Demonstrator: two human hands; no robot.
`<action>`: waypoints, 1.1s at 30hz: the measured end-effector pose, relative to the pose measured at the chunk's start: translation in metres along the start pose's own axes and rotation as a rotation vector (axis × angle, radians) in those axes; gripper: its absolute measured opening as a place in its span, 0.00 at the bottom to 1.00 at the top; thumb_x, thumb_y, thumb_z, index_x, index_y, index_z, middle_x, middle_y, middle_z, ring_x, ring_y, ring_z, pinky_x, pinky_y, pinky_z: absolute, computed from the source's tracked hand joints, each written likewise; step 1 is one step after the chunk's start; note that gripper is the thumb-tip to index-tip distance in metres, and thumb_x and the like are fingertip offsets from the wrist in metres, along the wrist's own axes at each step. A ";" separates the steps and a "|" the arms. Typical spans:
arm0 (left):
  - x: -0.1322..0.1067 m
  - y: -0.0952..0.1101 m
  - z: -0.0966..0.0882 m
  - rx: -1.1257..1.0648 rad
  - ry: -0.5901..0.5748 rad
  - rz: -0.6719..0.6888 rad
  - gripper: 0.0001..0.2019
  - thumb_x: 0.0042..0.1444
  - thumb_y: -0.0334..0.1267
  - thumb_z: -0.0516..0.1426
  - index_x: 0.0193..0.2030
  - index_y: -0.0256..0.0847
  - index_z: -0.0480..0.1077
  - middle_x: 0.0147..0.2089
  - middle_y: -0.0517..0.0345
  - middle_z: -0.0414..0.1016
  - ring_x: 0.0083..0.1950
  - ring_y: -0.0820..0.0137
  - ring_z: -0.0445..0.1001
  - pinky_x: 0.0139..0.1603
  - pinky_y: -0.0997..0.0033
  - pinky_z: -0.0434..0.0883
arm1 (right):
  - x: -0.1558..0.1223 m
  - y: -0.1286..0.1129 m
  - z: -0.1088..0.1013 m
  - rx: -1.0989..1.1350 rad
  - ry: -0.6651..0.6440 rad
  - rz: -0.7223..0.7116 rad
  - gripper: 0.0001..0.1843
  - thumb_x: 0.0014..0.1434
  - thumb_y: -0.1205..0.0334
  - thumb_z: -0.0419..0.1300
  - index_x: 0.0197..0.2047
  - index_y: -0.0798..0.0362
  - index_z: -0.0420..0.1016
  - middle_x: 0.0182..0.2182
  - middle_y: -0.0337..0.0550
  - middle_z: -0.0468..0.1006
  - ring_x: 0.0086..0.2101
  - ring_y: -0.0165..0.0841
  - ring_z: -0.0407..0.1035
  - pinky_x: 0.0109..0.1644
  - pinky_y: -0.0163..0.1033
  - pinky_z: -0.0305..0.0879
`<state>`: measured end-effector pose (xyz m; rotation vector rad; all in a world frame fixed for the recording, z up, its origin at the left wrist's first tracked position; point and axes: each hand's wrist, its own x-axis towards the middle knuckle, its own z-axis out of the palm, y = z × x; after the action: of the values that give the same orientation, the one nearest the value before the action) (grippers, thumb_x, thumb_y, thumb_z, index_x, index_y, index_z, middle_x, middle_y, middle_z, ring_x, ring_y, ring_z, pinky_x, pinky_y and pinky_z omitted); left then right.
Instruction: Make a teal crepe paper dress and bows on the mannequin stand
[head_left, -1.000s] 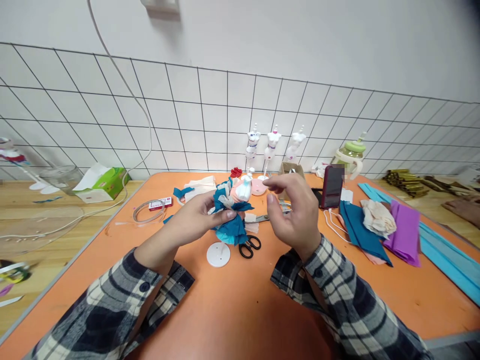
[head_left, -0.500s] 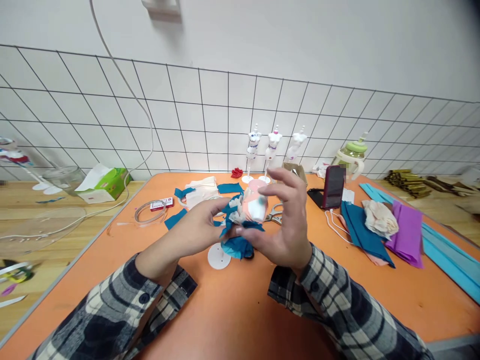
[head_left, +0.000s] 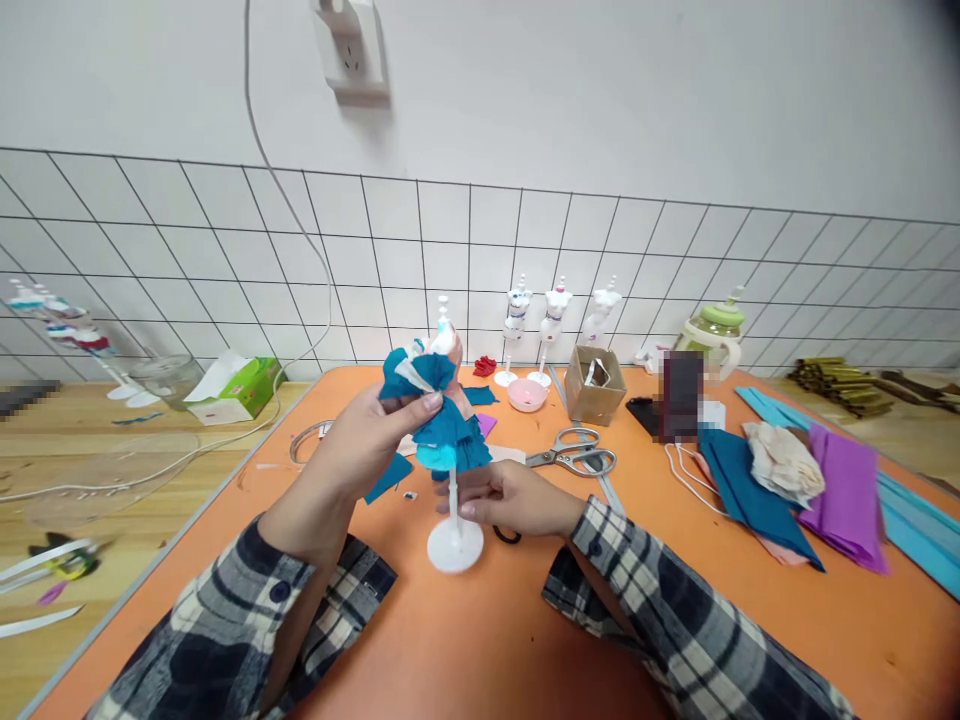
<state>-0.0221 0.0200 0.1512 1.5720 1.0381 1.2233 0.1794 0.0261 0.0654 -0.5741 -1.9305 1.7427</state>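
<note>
A small white dress-form mannequin [head_left: 443,312] stands upright in front of me, dressed in blue and peach crepe paper. Its ruffled skirt [head_left: 452,432] is dark blue with a lighter blue layer beneath. My left hand [head_left: 375,420] pinches a gathered blue crepe-paper bunch [head_left: 420,372] at the form's side, thumb in front. Lower down, my right hand [head_left: 517,495] closes around the thin white stand pole [head_left: 453,495], its fingers passing behind. The round white base [head_left: 455,545] shows below both hands. Silver scissors [head_left: 574,455] lie to the right of the form.
Three mannequins [head_left: 555,310] stand at the back, near a pink bowl [head_left: 527,396] and a cardboard box [head_left: 596,385]. Folded blue and purple crepe paper [head_left: 844,490] lies at the right, by a phone [head_left: 681,395]. A tissue pack [head_left: 240,388] sits at the left.
The mannequin has gone from tipped toward the back to upright. My right hand has dropped from beside the top to the pole; my left hand now pinches the blue bunch higher up.
</note>
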 end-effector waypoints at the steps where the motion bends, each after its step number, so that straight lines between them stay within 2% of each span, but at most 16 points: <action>1: 0.000 -0.001 0.000 -0.028 -0.019 -0.041 0.17 0.52 0.54 0.63 0.33 0.39 0.76 0.31 0.51 0.80 0.34 0.59 0.78 0.38 0.58 0.76 | 0.002 0.004 0.004 0.051 0.006 0.007 0.24 0.55 0.47 0.66 0.47 0.56 0.76 0.46 0.52 0.80 0.48 0.42 0.76 0.54 0.47 0.69; 4: -0.001 0.000 0.003 -0.085 -0.090 -0.143 0.18 0.52 0.54 0.63 0.28 0.39 0.74 0.28 0.53 0.78 0.31 0.62 0.77 0.35 0.61 0.75 | 0.005 0.012 0.011 0.084 0.046 0.060 0.26 0.49 0.43 0.69 0.42 0.56 0.76 0.41 0.49 0.81 0.44 0.42 0.77 0.44 0.43 0.73; 7: -0.004 0.003 0.005 -0.146 -0.133 -0.187 0.15 0.50 0.52 0.63 0.30 0.40 0.74 0.25 0.54 0.75 0.30 0.61 0.76 0.33 0.60 0.74 | 0.006 0.017 0.013 0.069 0.066 0.103 0.24 0.49 0.43 0.69 0.39 0.55 0.75 0.38 0.47 0.81 0.40 0.39 0.77 0.31 0.35 0.70; 11: -0.006 0.003 0.004 -0.218 -0.137 -0.208 0.11 0.50 0.47 0.62 0.30 0.41 0.74 0.22 0.56 0.71 0.29 0.61 0.75 0.32 0.60 0.74 | 0.008 0.014 0.015 0.046 0.066 0.068 0.19 0.51 0.48 0.68 0.35 0.56 0.74 0.36 0.45 0.81 0.29 0.30 0.73 0.26 0.32 0.67; 14: -0.005 -0.001 0.004 -0.279 -0.132 -0.213 0.11 0.51 0.44 0.61 0.24 0.42 0.70 0.20 0.59 0.67 0.25 0.65 0.72 0.29 0.62 0.72 | 0.008 0.013 0.015 0.042 0.069 0.059 0.16 0.53 0.51 0.67 0.35 0.56 0.74 0.36 0.45 0.80 0.26 0.27 0.70 0.25 0.31 0.66; 16: -0.003 -0.004 0.007 -0.250 -0.087 -0.195 0.14 0.52 0.46 0.61 0.22 0.42 0.67 0.19 0.61 0.65 0.23 0.67 0.70 0.27 0.64 0.71 | 0.008 0.013 0.015 0.040 0.081 0.070 0.16 0.53 0.51 0.66 0.36 0.56 0.74 0.35 0.45 0.81 0.25 0.27 0.70 0.24 0.31 0.66; 17: -0.002 -0.005 0.009 -0.209 -0.045 -0.158 0.13 0.51 0.46 0.62 0.25 0.42 0.68 0.21 0.61 0.67 0.25 0.67 0.71 0.28 0.65 0.71 | 0.008 0.013 0.014 0.037 0.088 0.073 0.16 0.53 0.51 0.66 0.37 0.56 0.74 0.35 0.44 0.81 0.25 0.27 0.70 0.24 0.31 0.66; 19: 0.000 -0.007 0.012 -0.113 0.075 -0.043 0.14 0.49 0.46 0.66 0.37 0.41 0.70 0.30 0.59 0.74 0.33 0.64 0.75 0.33 0.66 0.74 | 0.007 0.013 0.014 0.026 0.113 0.059 0.17 0.53 0.50 0.66 0.38 0.55 0.75 0.34 0.45 0.81 0.27 0.29 0.72 0.25 0.31 0.66; 21: 0.001 -0.009 0.014 -0.045 0.210 0.069 0.23 0.47 0.44 0.69 0.47 0.42 0.67 0.39 0.58 0.76 0.42 0.64 0.76 0.37 0.68 0.74 | 0.007 0.013 0.013 0.002 0.146 0.030 0.17 0.54 0.49 0.66 0.38 0.55 0.77 0.34 0.45 0.81 0.30 0.33 0.74 0.26 0.32 0.67; 23: 0.000 -0.008 0.015 0.002 0.284 0.115 0.20 0.47 0.44 0.69 0.43 0.42 0.67 0.37 0.60 0.75 0.40 0.67 0.75 0.35 0.72 0.72 | 0.007 0.012 0.012 -0.050 0.180 0.006 0.17 0.55 0.48 0.65 0.37 0.55 0.78 0.33 0.45 0.81 0.31 0.34 0.74 0.28 0.34 0.67; 26: -0.003 -0.006 0.015 0.064 0.273 0.101 0.14 0.48 0.45 0.68 0.32 0.40 0.70 0.31 0.61 0.74 0.33 0.70 0.73 0.30 0.74 0.70 | 0.006 0.012 0.009 -0.207 0.223 -0.039 0.11 0.58 0.56 0.62 0.36 0.55 0.80 0.30 0.42 0.81 0.27 0.31 0.72 0.31 0.34 0.66; 29: -0.003 -0.005 0.018 0.132 0.308 0.100 0.10 0.48 0.43 0.67 0.31 0.40 0.75 0.31 0.59 0.77 0.33 0.68 0.75 0.31 0.71 0.71 | 0.006 0.012 0.008 -0.385 0.276 -0.109 0.07 0.59 0.64 0.61 0.35 0.55 0.81 0.28 0.40 0.80 0.28 0.31 0.72 0.34 0.34 0.64; 33: -0.003 -0.007 0.022 0.239 0.421 0.231 0.09 0.47 0.39 0.67 0.34 0.41 0.74 0.32 0.61 0.75 0.33 0.69 0.74 0.32 0.72 0.72 | 0.005 0.010 0.008 -0.481 0.309 -0.148 0.07 0.60 0.65 0.61 0.35 0.55 0.81 0.30 0.41 0.82 0.35 0.33 0.75 0.40 0.34 0.64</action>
<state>-0.0017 0.0158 0.1405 1.6907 1.3357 1.6905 0.1710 0.0239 0.0551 -0.7896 -2.1013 1.0248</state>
